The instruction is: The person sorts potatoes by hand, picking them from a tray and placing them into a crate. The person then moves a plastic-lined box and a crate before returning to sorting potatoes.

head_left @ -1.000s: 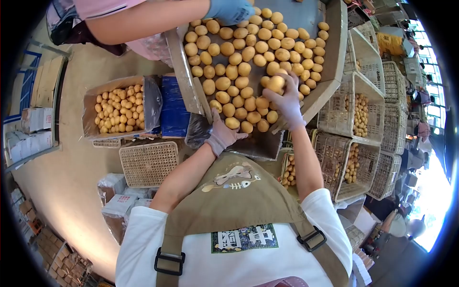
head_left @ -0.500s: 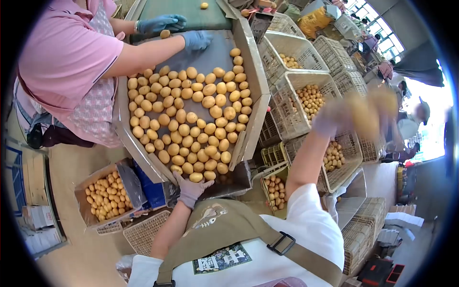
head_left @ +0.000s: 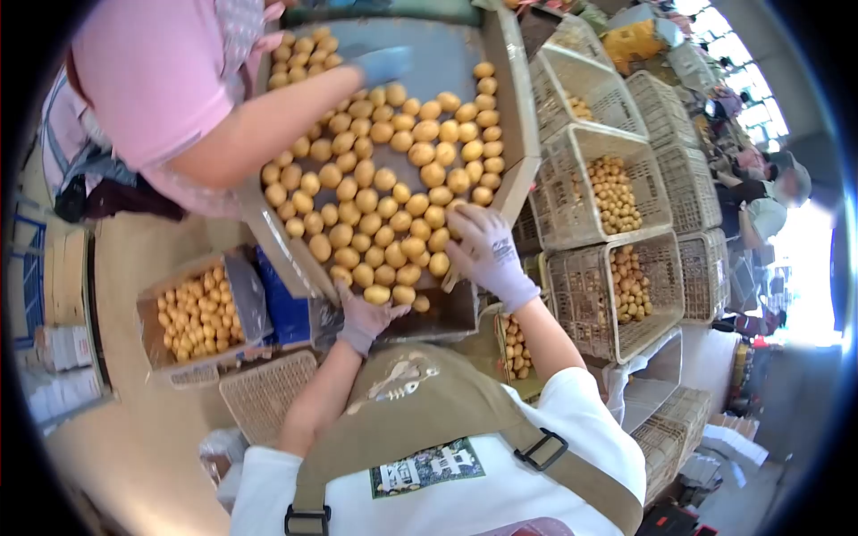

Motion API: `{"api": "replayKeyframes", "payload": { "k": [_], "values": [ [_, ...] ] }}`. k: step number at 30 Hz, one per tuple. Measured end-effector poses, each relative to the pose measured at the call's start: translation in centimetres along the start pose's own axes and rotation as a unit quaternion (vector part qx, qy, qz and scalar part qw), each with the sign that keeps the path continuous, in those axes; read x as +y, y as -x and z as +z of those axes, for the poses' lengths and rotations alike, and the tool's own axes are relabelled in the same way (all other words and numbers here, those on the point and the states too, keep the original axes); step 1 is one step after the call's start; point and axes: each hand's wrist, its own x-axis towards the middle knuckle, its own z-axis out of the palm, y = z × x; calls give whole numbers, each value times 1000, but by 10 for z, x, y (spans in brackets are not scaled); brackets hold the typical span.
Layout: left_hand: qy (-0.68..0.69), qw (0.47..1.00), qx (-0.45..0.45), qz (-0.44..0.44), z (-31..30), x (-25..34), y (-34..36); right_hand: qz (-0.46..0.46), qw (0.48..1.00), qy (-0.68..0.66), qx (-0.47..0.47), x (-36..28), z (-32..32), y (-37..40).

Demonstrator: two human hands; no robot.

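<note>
Many round yellow potatoes [head_left: 366, 198] lie spread over the grey sorting tray [head_left: 438, 45] in front of me. My left hand [head_left: 365, 320], in a pale glove, is at the tray's near lip, thumb and fingers apart around the nearest potatoes. At the tray's right side, my gloved right hand [head_left: 490, 250] reaches over the potatoes, with its fingers apart and the fingertips against some of them. I see nothing held in either palm. Below the lip is a dark-lined box [head_left: 438, 323], partly hidden by my left hand.
On the left, a co-worker's blue-gloved hand [head_left: 382, 67] is over the tray, blurred. Plastic crates [head_left: 617, 295] holding potatoes stand along the right. A carton [head_left: 161, 330] of potatoes and an upturned wicker-patterned crate [head_left: 259, 397] are on the floor at left.
My right hand has come back from above the right-hand crates, where it was blurred with potatoes by it, to the tray. My left hand stays at the lip. More potatoes show at the upper left.
</note>
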Motion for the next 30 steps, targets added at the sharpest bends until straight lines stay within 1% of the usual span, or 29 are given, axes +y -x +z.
{"api": "replayKeyframes", "payload": {
  "k": [1, 3, 5, 6, 7, 9, 10, 11, 13, 14, 15, 16, 17, 18, 19, 20, 21, 23, 24, 26, 27, 28, 30],
  "values": [
    [-17, 1000, 7, 8, 7, -2, 2, -12, 999, 5, -48, -6, 16, 18],
    [-47, 996, 72, 36, 15, -4, 3, 19, 993, -25, -116, -21, 33, 39],
    [-18, 998, 51, 14, 1, -2, -1, 9, 993, -11, -120, -34, 48, 46],
    [4, 999, 40, 7, 4, -1, 1, 3, 991, -33, -128, -39, 54, 47],
    [45, 998, 33, -1, 9, -1, 2, 1, 986, -18, -169, -37, 65, 50],
    [32, 991, 126, 17, 24, -2, 4, -3, 968, 18, -249, -25, 84, 58],
    [22, 990, 142, 7, 26, 1, 5, 25, 968, 24, -249, -23, 85, 52],
    [-28, 982, 184, 20, 27, -2, 7, 10, 988, 31, -149, -16, 94, 49],
    [-61, 965, 256, 14, 23, -2, 8, -2, 984, 45, -172, -16, 88, 44],
    [-109, 975, 187, 53, 4, -4, 2, 35, 974, 12, -222, -8, 95, 49],
    [-156, 977, 116, 91, -16, -7, -3, 120, 914, -24, -386, -4, 87, 25],
    [-105, 971, 192, 97, -5, -8, 1, 146, 949, -20, -279, -5, 86, 19],
    [-66, 970, 213, 98, -2, -7, 3, 171, 971, -15, -169, -7, 87, 17],
    [-28, 967, 233, 97, 1, -4, 3, 68, 992, 85, -61, -10, 94, 16],
    [8, 963, 251, 95, 3, -3, 3, 33, 987, 65, -143, -9, 101, 21],
    [25, 955, 280, 93, 8, -5, 2, 14, 984, 65, -164, -8, 102, 26],
    [44, 963, 253, 84, 4, -5, -1, -5, 981, 67, -183, -10, 98, 25],
    [89, 974, 198, 69, -3, -7, -7, 64, 966, 10, -252, -3, 103, 4],
    [100, 973, 195, 66, 1, -10, -7, 99, 953, -19, -284, 1, 109, -8],
    [118, 973, 188, 62, 18, -13, -9, 120, 961, 55, -244, 0, 123, -35],
    [159, 972, 172, 34, 19, -12, -6, 131, 961, 90, -225, -1, 128, -44],
    [199, 968, 155, 8, 18, -6, -4, 159, 948, 97, -257, 0, 132, -55],
    [193, 973, 123, 7, 17, -2, -3, 212, 917, 110, -319, 2, 136, -73]
  ]
}}
